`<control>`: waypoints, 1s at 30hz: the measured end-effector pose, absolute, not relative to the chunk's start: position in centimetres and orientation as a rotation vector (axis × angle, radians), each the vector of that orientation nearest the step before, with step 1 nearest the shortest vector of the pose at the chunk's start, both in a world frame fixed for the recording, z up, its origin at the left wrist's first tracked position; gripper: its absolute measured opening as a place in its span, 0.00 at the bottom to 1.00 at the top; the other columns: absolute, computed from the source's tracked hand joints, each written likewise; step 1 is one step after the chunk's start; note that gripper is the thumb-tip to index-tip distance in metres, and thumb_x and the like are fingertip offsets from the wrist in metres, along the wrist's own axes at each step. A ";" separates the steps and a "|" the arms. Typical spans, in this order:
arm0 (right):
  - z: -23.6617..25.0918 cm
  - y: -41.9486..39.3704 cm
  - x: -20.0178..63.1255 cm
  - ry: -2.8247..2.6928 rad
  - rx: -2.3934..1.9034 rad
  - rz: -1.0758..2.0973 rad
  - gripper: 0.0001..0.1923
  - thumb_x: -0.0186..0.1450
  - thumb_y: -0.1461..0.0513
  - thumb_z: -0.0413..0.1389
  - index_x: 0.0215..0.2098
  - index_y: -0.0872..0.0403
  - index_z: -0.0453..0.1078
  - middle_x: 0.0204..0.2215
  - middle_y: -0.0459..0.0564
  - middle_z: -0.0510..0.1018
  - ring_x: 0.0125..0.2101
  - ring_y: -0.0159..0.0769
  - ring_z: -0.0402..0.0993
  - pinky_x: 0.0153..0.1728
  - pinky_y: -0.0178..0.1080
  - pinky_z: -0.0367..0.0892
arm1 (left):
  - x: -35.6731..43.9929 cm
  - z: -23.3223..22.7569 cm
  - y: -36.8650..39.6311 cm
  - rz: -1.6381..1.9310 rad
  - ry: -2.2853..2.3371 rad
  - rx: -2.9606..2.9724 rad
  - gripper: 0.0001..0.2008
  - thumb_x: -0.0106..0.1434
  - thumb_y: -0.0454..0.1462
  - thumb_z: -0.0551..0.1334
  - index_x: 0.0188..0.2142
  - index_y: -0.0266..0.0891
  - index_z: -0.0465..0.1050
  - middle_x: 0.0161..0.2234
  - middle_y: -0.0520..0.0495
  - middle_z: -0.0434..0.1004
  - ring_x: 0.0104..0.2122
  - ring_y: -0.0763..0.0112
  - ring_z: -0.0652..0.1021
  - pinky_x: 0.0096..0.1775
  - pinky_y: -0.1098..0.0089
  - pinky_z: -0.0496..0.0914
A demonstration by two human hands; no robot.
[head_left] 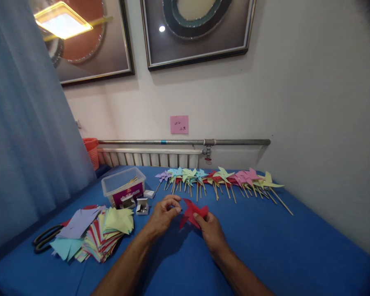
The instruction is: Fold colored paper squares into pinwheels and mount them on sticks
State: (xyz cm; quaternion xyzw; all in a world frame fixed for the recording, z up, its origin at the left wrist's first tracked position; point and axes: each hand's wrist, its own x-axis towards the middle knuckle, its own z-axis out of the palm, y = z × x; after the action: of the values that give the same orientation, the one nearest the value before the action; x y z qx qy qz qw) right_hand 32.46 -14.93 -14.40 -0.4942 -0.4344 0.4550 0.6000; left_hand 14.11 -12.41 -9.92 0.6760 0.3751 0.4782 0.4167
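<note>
My right hand (212, 232) is closed on a red paper pinwheel (189, 213), with the thumb pressed on its front near the centre. No stick shows on this pinwheel. Just left of it, my left hand (164, 216) is closed in a pinch, thumb against fingertips; whatever small thing may be between them is too small to name. Beyond both hands lies a row of finished-looking pinwheels on sticks, among them a pink one (246, 176), a pale green one (224, 174) and a purple one (163, 176). A small open white box (142, 206) with tiny shiny pieces stands left of my left hand.
At left are stacked cut paper sheets (119, 220) and black-handled scissors (43, 240). Behind them stands a clear plastic tub (123, 177) holding thin sticks, with a small closed box (149, 194) beside it. A blue curtain (27, 123) hangs left; a pipe (185, 142) runs along the wall.
</note>
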 end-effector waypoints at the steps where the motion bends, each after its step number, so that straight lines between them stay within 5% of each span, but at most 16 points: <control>1: -14.5 -14.9 32.4 -1.001 -1.134 1.058 0.15 0.55 0.53 0.62 0.36 0.54 0.78 0.29 0.49 0.84 0.30 0.42 0.79 0.33 0.40 0.71 | 14.6 -10.1 -12.7 1.202 0.905 1.664 0.07 0.55 0.40 0.66 0.27 0.37 0.75 0.55 0.38 0.73 0.51 0.57 0.75 0.52 0.61 0.66; 5: -14.7 -14.9 32.2 -0.993 -1.137 1.051 0.16 0.56 0.52 0.62 0.37 0.54 0.78 0.31 0.50 0.84 0.31 0.42 0.78 0.33 0.39 0.71 | 16.1 -11.2 -13.1 1.144 0.860 1.585 0.07 0.54 0.39 0.67 0.27 0.37 0.75 0.65 0.35 0.62 0.57 0.50 0.72 0.55 0.56 0.65; 11: -14.6 -15.1 31.7 -1.082 -1.161 1.012 0.14 0.55 0.53 0.62 0.34 0.54 0.77 0.27 0.48 0.82 0.28 0.39 0.76 0.32 0.37 0.69 | 16.3 -11.1 -13.5 1.138 0.881 1.785 0.05 0.58 0.36 0.63 0.27 0.39 0.74 0.59 0.36 0.70 0.66 0.52 0.61 0.60 0.56 0.61; 18: -14.1 -15.6 31.4 -1.127 -1.122 1.061 0.14 0.56 0.53 0.62 0.34 0.54 0.77 0.27 0.47 0.81 0.28 0.38 0.74 0.30 0.37 0.67 | 15.7 -10.4 -13.7 1.058 0.949 1.904 0.05 0.60 0.34 0.62 0.28 0.39 0.72 0.60 0.38 0.70 0.65 0.56 0.63 0.60 0.58 0.62; 24: -13.9 -15.7 31.5 -1.139 -1.058 1.114 0.15 0.55 0.52 0.63 0.35 0.54 0.78 0.29 0.49 0.83 0.29 0.39 0.75 0.34 0.38 0.69 | 15.9 -10.1 -14.0 1.026 1.034 1.978 0.06 0.62 0.34 0.60 0.27 0.39 0.70 0.44 0.43 0.77 0.49 0.62 0.75 0.50 0.65 0.68; 27: -13.9 -15.7 31.5 -1.132 -1.072 1.122 0.16 0.54 0.51 0.64 0.34 0.55 0.77 0.27 0.48 0.82 0.28 0.39 0.74 0.32 0.38 0.68 | 16.1 -10.1 -14.2 1.022 1.074 2.014 0.07 0.62 0.35 0.58 0.27 0.39 0.69 0.32 0.49 0.73 0.35 0.69 0.73 0.41 0.69 0.67; 30: -14.0 -15.6 31.4 -1.123 -1.090 1.122 0.19 0.54 0.49 0.65 0.33 0.55 0.77 0.25 0.48 0.81 0.26 0.38 0.73 0.31 0.38 0.68 | 16.3 -10.2 -14.3 1.041 1.084 2.011 0.07 0.62 0.36 0.58 0.27 0.39 0.68 0.31 0.50 0.70 0.33 0.70 0.71 0.38 0.69 0.65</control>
State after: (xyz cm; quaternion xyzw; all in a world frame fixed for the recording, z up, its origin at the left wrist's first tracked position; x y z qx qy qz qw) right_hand 31.41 -15.55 -13.98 -0.4646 -0.4786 0.4783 0.5712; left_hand 16.25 -14.26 -10.22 0.7615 0.4106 0.3941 0.3103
